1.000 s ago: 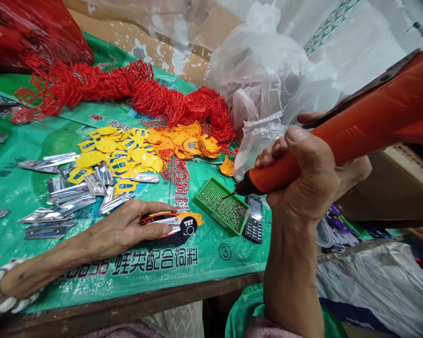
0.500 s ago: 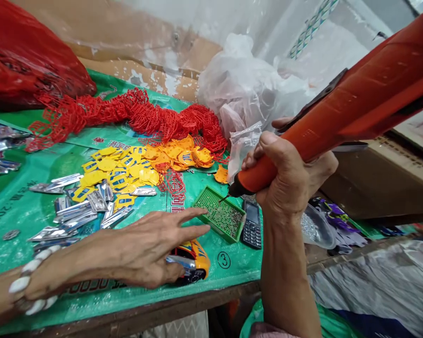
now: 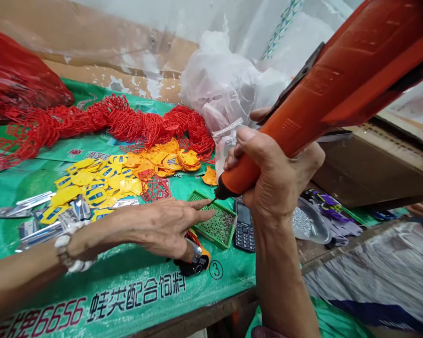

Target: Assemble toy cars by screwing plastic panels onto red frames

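Note:
My right hand [image 3: 278,176] is wrapped round an orange electric screwdriver [image 3: 324,80], whose tip hangs over a small green tray of screws [image 3: 215,223]. My left hand [image 3: 162,227] lies over a toy car [image 3: 193,256] near the table's front edge. Its fingers are stretched out, with the fingertips reaching the near corner of the green tray. A white bead bracelet [image 3: 70,253] sits on that wrist. The car is mostly hidden under the palm.
A black keypad phone [image 3: 244,227] lies right of the tray. Yellow and orange plastic pieces [image 3: 109,176], silver strips [image 3: 31,225], red plastic lattice [image 3: 127,122] and a clear plastic bag [image 3: 229,89] cover the green sheet [image 3: 134,291]. A clear dish of screws [image 3: 305,223] sits at right.
My left hand has slid the toy car toward the front edge and stretched its fingers to the green tray. The screwdriver tip has dropped closer to the tray. The view shifted left.

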### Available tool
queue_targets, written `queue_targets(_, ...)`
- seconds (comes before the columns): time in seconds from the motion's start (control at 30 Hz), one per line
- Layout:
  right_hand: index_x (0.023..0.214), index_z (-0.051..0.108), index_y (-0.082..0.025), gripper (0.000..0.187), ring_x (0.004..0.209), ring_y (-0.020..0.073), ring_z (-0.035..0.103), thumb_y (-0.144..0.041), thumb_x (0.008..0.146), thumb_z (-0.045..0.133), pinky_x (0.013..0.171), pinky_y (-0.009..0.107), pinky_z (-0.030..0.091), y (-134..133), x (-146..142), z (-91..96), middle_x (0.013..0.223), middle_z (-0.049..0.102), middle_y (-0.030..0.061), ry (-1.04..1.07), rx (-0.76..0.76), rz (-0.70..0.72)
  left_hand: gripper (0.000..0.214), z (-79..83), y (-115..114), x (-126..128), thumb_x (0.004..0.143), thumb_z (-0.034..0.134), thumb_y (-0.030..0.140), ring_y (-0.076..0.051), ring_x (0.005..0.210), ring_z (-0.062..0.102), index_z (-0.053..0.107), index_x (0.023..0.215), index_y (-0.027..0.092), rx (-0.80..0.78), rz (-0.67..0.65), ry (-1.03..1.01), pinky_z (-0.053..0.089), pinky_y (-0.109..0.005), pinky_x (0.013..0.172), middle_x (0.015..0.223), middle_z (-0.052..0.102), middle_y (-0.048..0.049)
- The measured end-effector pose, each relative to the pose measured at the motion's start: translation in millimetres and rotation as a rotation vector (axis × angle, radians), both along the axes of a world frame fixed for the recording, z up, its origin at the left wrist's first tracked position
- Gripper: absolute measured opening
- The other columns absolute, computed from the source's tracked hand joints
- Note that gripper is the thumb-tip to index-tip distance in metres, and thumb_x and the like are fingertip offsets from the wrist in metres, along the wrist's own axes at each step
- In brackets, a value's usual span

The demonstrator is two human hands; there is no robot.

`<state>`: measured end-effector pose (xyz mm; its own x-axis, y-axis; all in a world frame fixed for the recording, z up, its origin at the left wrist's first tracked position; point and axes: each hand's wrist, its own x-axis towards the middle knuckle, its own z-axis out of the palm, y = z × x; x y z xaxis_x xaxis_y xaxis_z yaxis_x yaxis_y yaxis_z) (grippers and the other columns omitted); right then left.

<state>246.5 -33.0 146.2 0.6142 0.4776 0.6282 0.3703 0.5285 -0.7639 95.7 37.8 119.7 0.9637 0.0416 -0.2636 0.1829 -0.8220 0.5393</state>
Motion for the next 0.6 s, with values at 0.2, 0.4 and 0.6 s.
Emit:
queue_targets(0.2, 0.089, 0.066, -0.027, 0.028, 0.044, 0.0171, 0.058, -0.04, 0.07, 0.083, 0.047, 0.034, 0.052, 2, 2, 0.2, 0.055, 0.058, -0.0075, -0.017, 0.012, -0.015, 0.073, 11.4, 3, 13, 0.085, 0.063, 0.046, -0.037, 0.126, 0.059, 0.041, 0.152, 0.027, -0.014, 0.096, 0.214, 0.052, -0.043, 0.1, 0.151, 0.052, -0.0084)
queue_targets(0.4, 0.094, 0.064, -0.028, 0.032, 0.048, 0.0189, 0.061, -0.045, 0.074, 0.081, 0.053, 0.037, 0.055, 4, 7, -3.1, 0.058, 0.056, -0.0067, -0.062, 0.001, -0.039, 0.084, 2.6, 11, 18, 0.082, 0.067, 0.049, -0.037, 0.15, 0.029, 0.029, 0.156, 0.036, -0.089, 0.075, 0.281, 0.028, -0.052, 0.121, 0.168, 0.013, -0.0012)
queue_targets(0.6, 0.088, 0.066, -0.028, 0.029, 0.042, 0.0163, 0.057, -0.043, 0.069, 0.083, 0.041, 0.032, 0.049, 4, 3, -4.9, 0.054, 0.057, -0.0083, -0.011, 0.009, -0.034, 0.083, 5.1, 1, 16, 0.083, 0.068, 0.037, -0.036, 0.131, 0.056, 0.03, 0.157, 0.036, -0.075, 0.059, 0.175, 0.049, -0.04, 0.105, 0.163, 0.033, -0.0033)
